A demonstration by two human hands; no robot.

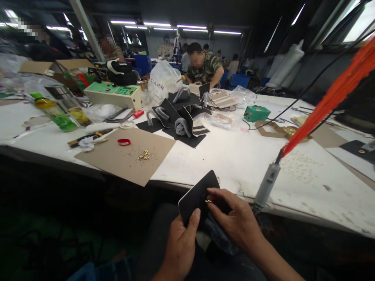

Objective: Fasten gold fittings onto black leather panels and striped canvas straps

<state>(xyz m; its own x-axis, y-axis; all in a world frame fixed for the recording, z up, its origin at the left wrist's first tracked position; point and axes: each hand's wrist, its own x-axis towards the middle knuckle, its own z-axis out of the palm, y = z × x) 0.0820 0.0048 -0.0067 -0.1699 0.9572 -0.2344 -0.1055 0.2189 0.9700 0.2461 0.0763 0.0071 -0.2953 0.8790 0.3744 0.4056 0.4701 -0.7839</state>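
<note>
A flat black panel with rounded corners and a pale edge is tilted above my lap, in front of the table edge. My left hand grips its lower left part, thumb on the face. My right hand is at the panel's right side, holding a small gold metal piece between thumb and index finger, against or just over the black face. Grey wrapped material hangs below the panel, partly hidden by my right hand. Several gold rings lie on a brown cardboard sheet on the table.
A white table spans the view. Black panels with grey-wrapped handles are piled mid-table. A grey device on an orange coil hangs at the right near the edge. A green box stands behind. Across the table a person bends over.
</note>
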